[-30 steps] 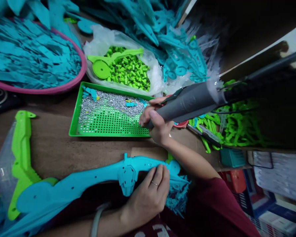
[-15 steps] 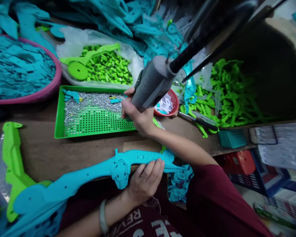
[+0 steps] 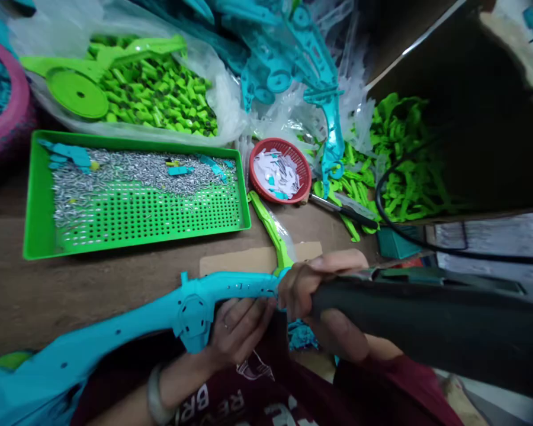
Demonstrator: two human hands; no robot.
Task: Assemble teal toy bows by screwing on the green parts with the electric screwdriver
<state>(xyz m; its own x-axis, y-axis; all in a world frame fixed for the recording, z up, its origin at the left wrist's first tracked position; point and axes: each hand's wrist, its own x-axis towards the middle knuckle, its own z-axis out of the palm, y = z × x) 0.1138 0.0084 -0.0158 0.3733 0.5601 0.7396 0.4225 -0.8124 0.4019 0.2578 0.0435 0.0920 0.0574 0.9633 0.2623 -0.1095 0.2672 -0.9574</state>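
Across the front of the table's edge lies a long turquoise plastic part (image 3: 137, 322), with a curved arm and small holes along it. My left hand (image 3: 240, 331) grips this part from below, near its right end. In my right hand (image 3: 326, 296) is a dark, cylindrical electric screwdriver (image 3: 426, 313), lying nearly level with its body towards the right. My right fingers wrap its front end, right at the turquoise part. The driver's tip and the spot it meets are hidden behind those fingers.
A green perforated tray (image 3: 137, 236) holds many small screws. Behind it, a plastic bag (image 3: 231, 109) contains green pieces. A red basket (image 3: 254, 171) holds white pieces, near a black-handled tool (image 3: 357, 218). Green parts (image 3: 400, 165) fill the cardboard box (image 3: 479, 136); a black cable (image 3: 382, 201) loops there.
My right hand has brought the electric screwdriver down from above the tray to the turquoise part's right end, turning it from steep to nearly level. My left hand still holds the part.
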